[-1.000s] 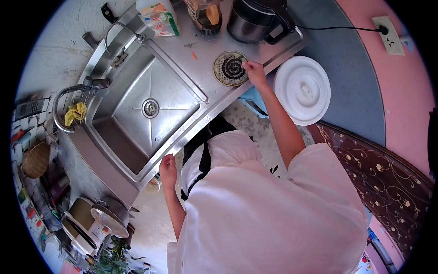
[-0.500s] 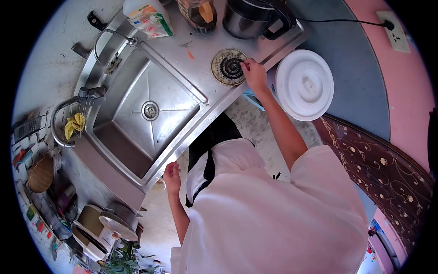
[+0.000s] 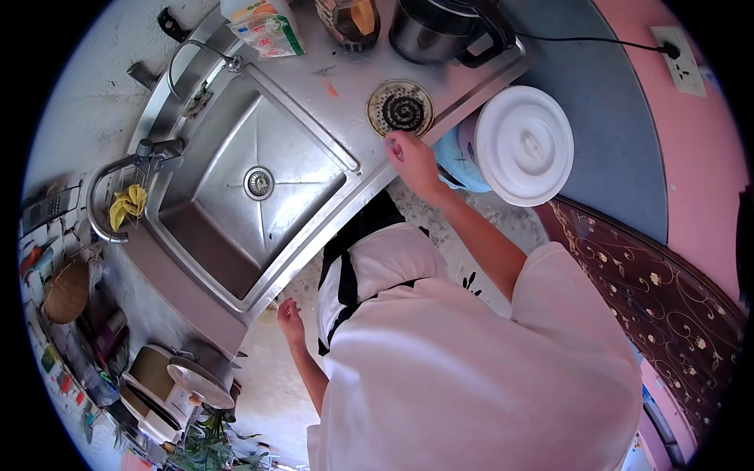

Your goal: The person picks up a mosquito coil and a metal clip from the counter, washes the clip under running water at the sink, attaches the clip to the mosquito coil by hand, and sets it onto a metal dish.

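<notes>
A black spiral mosquito coil (image 3: 404,114) lies on a round perforated metal tray (image 3: 377,110) on the steel counter. Just below the tray, by the counter's front edge, is my right hand (image 3: 412,161). Its fingers are pinched together; whatever may be between them is too small to make out. My left hand (image 3: 290,320) hangs low beside the front rim of the steel sink (image 3: 228,196), apart from it, with loosely bent fingers and nothing visible in them.
A black electric kettle (image 3: 428,35), a dark jar (image 3: 348,23) and a white-green packet (image 3: 269,33) stand along the counter's back. To the right is a light blue bucket (image 3: 459,157) with a white lid (image 3: 526,145). A yellow cloth (image 3: 127,208) hangs near the faucet (image 3: 98,196).
My right hand has drawn back from the coil toward the counter's front edge, uncovering the coil. My left hand has dropped slightly, away from the sink rim.
</notes>
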`<state>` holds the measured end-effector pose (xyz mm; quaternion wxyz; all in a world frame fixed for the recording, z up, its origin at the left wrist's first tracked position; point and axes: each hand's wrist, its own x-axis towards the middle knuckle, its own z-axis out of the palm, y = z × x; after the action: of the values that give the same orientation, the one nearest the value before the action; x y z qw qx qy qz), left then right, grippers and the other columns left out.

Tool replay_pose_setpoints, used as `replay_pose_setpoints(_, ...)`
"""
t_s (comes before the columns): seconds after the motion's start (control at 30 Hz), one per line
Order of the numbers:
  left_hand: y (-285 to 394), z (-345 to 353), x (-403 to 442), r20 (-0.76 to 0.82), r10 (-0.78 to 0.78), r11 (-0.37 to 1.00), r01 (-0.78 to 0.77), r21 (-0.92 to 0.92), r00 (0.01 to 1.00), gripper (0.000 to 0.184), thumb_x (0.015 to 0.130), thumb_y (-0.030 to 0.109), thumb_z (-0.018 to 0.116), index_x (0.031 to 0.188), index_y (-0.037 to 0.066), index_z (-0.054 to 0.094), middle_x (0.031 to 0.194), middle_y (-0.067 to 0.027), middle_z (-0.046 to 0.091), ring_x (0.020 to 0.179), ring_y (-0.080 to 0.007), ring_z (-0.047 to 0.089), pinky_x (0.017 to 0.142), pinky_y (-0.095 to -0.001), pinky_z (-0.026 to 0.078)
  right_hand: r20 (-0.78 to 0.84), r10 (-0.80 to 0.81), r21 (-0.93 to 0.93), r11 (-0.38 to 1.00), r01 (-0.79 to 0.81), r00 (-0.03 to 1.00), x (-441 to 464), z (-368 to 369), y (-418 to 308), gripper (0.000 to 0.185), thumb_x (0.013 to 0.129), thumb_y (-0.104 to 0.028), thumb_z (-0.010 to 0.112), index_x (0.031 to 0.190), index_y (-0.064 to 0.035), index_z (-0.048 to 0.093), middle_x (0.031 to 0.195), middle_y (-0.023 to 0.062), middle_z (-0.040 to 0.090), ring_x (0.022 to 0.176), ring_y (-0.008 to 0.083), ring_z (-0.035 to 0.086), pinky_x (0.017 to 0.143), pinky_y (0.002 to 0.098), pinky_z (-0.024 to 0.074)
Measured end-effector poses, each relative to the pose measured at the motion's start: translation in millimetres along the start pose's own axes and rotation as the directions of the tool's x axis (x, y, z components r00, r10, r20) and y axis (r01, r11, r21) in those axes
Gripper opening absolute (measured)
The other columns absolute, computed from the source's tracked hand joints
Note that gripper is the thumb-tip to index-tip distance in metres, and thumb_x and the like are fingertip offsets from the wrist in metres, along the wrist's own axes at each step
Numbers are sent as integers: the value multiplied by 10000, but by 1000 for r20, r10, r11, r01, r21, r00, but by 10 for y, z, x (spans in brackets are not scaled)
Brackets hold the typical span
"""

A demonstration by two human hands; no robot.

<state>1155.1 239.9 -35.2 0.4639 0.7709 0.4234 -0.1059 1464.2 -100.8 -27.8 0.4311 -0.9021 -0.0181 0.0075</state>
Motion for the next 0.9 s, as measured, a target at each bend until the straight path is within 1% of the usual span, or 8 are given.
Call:
replay_pose_setpoints(0.1, -338, -199, -114, -88, -133, 977, 146, 153, 987, 218, 783, 55, 546, 985, -26, 556, 749, -79, 593, 654, -133, 550, 583, -238, 438, 157, -168, 47, 986, 162, 973, -73, 253, -349, 146, 714, -107, 602, 771, -50, 480, 740, 91, 542, 717, 271, 541, 597, 377, 428)
replay_pose_setpoints(0.27, -560, -317, -345, -238, -172, 985, 163, -56, 956, 264, 720, -14, 543, 982, -3, 572, 623, -54, 577, 578, -114, 537, 582, -239, 438, 425, -349, 120, 936, 330, 836, -141, 967, -667, 74, 666, -82, 577, 661, -59, 506, 660, 88, 546, 653, 275, 545, 611, 379, 417)
replay_pose_setpoints(0.37, -551, -326, -371, -160, -285, 943, 247, -221, 945, 368, 735, 27, 582, 1097, -6, 526, 834, -123, 612, 781, -174, 585, 741, -286, 461, 550, -409, 144, 906, 399, 728, -97, 1205, -838, 81, 652, -94, 577, 652, -57, 505, 657, 88, 551, 655, 285, 545, 649, 385, 413)
replay_pose_setpoints(0.47, -367, -218, -436, -220, -8, 998, 20, 53, 975, 497, 765, 88, 604, 1219, -13, 428, 1125, -178, 523, 1052, -235, 505, 905, -332, 394, 643, -326, 117, 936, 332, 693, -63, 1296, -925, 71, 659, -98, 576, 711, -58, 550, 702, 102, 577, 696, 293, 557, 699, 392, 418)
replay_pose_setpoints(0.53, -126, -223, -450, -102, -264, 959, 250, -135, 959, 558, 807, 144, 586, 1279, -24, 340, 1295, -183, 377, 1193, -257, 377, 962, -351, 332, 334, -395, 168, 919, 358, 856, -73, 1295, -886, 143, 674, -112, 582, 808, -62, 589, 796, 108, 601, 765, 283, 568, 734, 394, 425)
replay_pose_setpoints(0.6, -194, -267, -370, -42, -229, 965, 221, -139, 973, 496, 823, 133, 553, 1256, -25, 371, 1258, -182, 415, 1160, -254, 411, 945, -345, 349, 329, -228, 131, 972, 195, 916, 94, 901, -818, 184, 688, -119, 608, 863, -60, 595, 867, 91, 596, 811, 266, 563, 700, 366, 446)
replay_pose_setpoints(0.73, -231, -243, -281, 45, -123, 992, 125, -29, 991, 357, 850, 107, 481, 1180, -27, 455, 1156, -170, 502, 1065, -237, 490, 889, -320, 397, -165, -16, -136, 991, -7, 986, 385, 185, -100, 226, 676, -154, 666, 846, -45, 565, 780, 112, 536, 750, 286, 528, 665, 363, 433)
replay_pose_setpoints(0.9, -294, -164, -285, 75, -95, 995, 96, -14, 993, 307, 850, 89, 467, 1133, -29, 491, 1059, -143, 548, 918, -199, 537, 810, -295, 431, -207, 67, -414, 898, -149, 976, 426, -241, 329, 545, 621, -281, 728, 1049, -25, 510, 961, 123, 486, 915, 291, 467, 799, 380, 392)
